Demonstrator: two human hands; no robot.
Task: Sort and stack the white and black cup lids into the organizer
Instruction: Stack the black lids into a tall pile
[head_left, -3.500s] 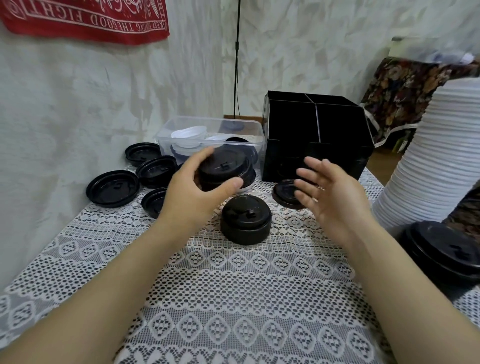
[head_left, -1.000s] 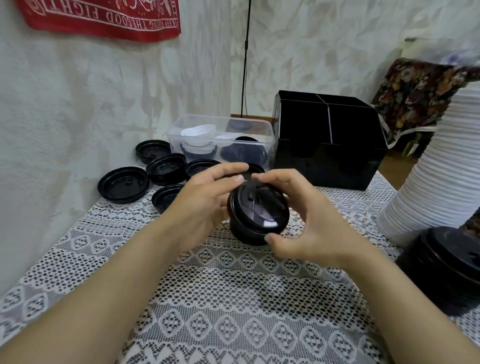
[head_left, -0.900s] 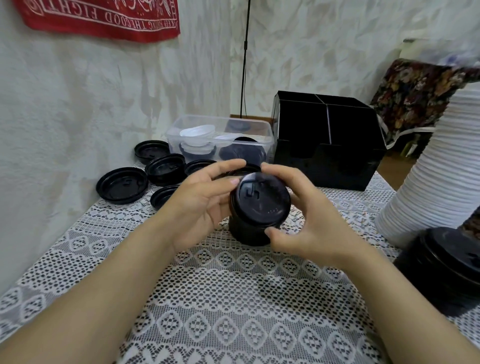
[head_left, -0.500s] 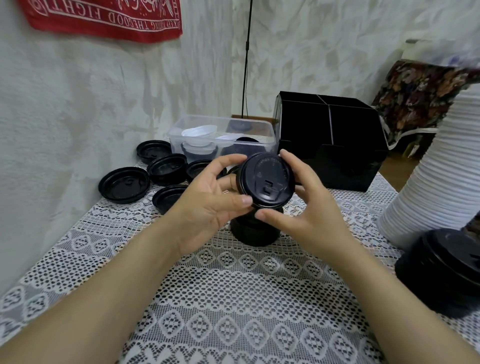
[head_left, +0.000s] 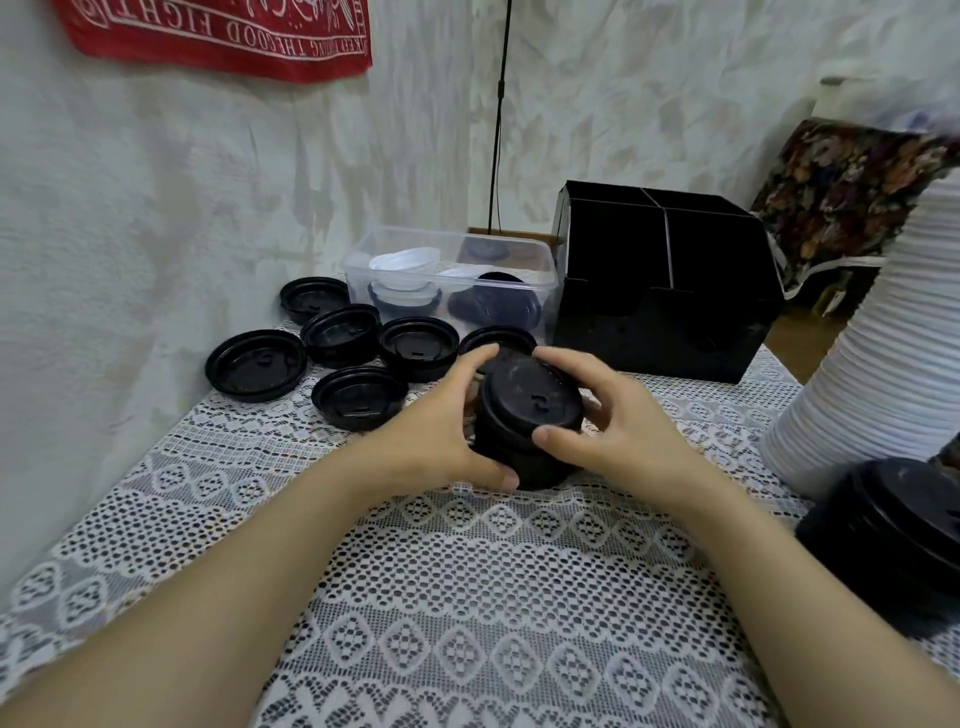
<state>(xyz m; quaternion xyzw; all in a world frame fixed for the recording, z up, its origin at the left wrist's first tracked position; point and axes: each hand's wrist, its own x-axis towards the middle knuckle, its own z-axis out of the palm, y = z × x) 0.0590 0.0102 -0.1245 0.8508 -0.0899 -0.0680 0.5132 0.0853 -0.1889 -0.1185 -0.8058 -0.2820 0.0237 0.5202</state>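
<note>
Lace tablecloth (head_left: 467, 597) covers the whole table, and at the right edge a tall tower of white lids (head_left: 883, 338) rises out of sight. At the back stands the black organizer (head_left: 665, 291), four compartments open at the top; what lies inside them I cannot tell from here. Just left of it is a clear plastic tub (head_left: 452, 280), with white and black lids jumbled inside. In the near right corner there's a second stack of black lids (head_left: 893, 530), well apart from the hands.

Now the action, centre table: the left hand (head_left: 436, 431) and the right hand (head_left: 613, 431) are clamped on a short stack of black lids (head_left: 519, 457), which stands upright on the cloth between them. The left hand wraps the stack's left side, thumb low at the base, fingers curled over the far rim. The right hand grips the top lid (head_left: 530, 397), thumb on the near rim, fingers over the far edge. Both hands are grasping, neither loose.

Beyond the left hand, toward the wall, six loose black lids (head_left: 254, 364) lie upside down; the one nearest the organizer is half hidden by fingers.
</note>
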